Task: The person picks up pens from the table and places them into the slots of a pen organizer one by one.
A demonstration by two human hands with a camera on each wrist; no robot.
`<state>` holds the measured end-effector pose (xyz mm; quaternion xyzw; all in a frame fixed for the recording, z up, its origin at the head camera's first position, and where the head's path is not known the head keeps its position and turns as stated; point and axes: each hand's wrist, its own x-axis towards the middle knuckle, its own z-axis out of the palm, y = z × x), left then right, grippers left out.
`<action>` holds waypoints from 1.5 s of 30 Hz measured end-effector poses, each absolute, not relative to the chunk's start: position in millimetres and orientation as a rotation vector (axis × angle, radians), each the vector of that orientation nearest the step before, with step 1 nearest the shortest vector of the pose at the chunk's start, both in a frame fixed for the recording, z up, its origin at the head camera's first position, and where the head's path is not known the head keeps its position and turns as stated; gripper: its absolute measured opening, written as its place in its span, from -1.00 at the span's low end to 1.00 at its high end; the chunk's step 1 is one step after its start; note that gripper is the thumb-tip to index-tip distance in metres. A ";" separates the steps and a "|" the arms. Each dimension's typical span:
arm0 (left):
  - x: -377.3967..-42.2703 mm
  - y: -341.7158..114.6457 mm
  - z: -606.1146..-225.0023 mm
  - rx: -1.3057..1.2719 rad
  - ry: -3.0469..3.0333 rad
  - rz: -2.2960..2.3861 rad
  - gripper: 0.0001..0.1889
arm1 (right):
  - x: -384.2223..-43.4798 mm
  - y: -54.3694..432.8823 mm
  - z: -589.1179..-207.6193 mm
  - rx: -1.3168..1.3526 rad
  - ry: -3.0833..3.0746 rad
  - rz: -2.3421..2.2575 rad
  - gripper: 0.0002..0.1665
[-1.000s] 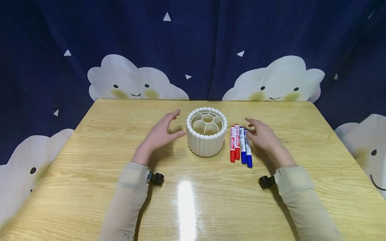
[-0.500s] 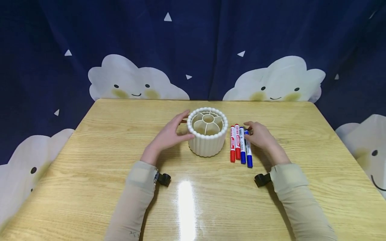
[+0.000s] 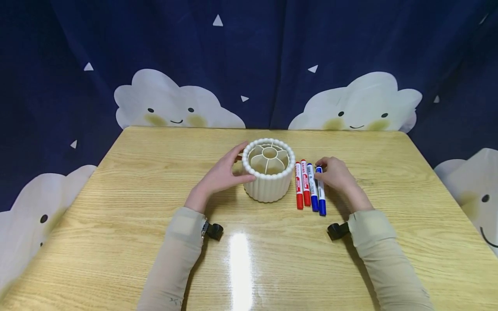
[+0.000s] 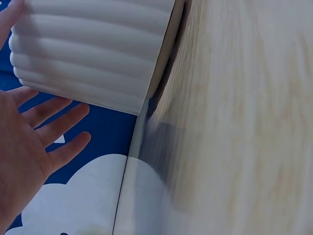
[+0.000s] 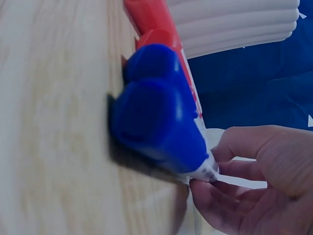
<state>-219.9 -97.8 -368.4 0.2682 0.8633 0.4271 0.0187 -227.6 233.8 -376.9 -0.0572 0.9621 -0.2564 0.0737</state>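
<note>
A blue marker (image 3: 321, 194) lies at the right end of a row of four on the table, its long blue end toward the person. The right hand (image 3: 337, 175) pinches it near its far end, thumb and fingers bent and nearly closed around the white barrel; that outer place in the row leaves a free side for the fingers. Whether it is lifted at all, I cannot tell.

Just to its left lies a second blue marker (image 3: 313, 190), then two red markers (image 3: 305, 185), roughly parallel, grouped by colour, perhaps for easy picking one by one.

Farther left, just beside the red pair, stands a ribbed cream holder (image 3: 268, 190), upright, its divided compartments open upward. The left hand (image 3: 219, 176) flanks its left side, fingers straight and spread wide, thumb near the front of the beaded rim, seemingly to steady it; it grips nothing, and firm contact is unclear.

Around everything spreads a pale wooden table (image 3: 284, 259); behind hangs a navy curtain (image 3: 256, 52) with smiling clouds.
</note>
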 end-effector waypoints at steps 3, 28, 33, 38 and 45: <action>-220.8 -97.0 -368.8 0.832 2.666 1.337 0.04 | -226.7 234.2 -372.6 -0.172 2.885 -0.799 -0.49; -221.6 -93.6 -365.6 0.812 2.621 1.325 0.04 | -226.6 223.0 -312.4 -0.214 3.049 -1.004 -0.49; -221.7 -93.4 -365.5 0.829 2.613 1.336 0.03 | -229.5 213.1 -297.2 -0.281 3.106 -1.032 -0.51; -221.7 -93.3 -366.1 0.826 2.611 1.345 0.03 | -230.0 203.6 -284.0 -0.350 3.158 -1.069 -0.54; -220.6 -93.2 -366.2 0.813 2.606 1.355 0.02 | -230.6 193.7 -270.0 -0.412 3.218 -1.140 -0.56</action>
